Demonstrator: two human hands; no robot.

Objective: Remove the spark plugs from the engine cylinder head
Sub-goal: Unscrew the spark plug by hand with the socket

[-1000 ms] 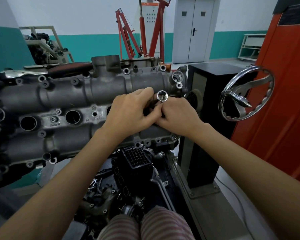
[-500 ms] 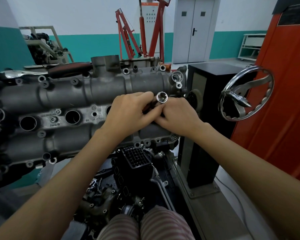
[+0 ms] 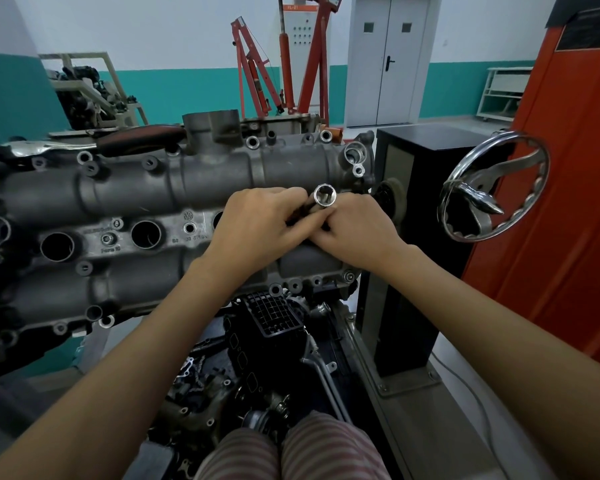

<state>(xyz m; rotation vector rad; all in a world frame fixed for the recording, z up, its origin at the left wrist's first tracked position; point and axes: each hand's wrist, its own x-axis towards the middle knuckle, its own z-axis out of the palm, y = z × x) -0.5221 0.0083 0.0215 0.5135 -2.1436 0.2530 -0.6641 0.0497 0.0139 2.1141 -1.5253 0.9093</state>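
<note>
Writing first: the cylinder head [image 3: 125, 192] has a round VW-style badge cast in its middle strip, plus stamped text – "Para 10" reads fairly clear, a number string beside it only partly ("33 575..", not sure). Grey cabinet [image 3: 300, 32] at the back carries a small label, too small to read. Dark plaque on the orange machine [image 3: 568, 168] at right – illegible.

Surface & room: head is held on a stand w/ its cover face toward the camera, three open round wells [image 3: 146, 234] showing along the middle strip. Black stand column [image 3: 413, 209] just right of it, w/ a chrome handwheel [image 3: 492, 188]. Below, a jumble of dark engine parts [image 3: 267, 341]. White walls w/ teal lower band, grey double door [image 3: 387, 60], red engine hoist [image 3: 257, 81], another engine on a beige frame [image 3: 94, 88] back left.

Hands: both arms reach fwd, meeting at the head's right end. Left hand [image 3: 257, 226] curled round the dark shaft of a socket tool [image 3: 323, 197]; right hand [image 3: 357, 230] curled against it from the other side, fingertips tucked under – grip on it looks likely, not fully visible. Socket's open chrome end faces the camera. No spark plug visible; the well under the hands is covered.
</note>
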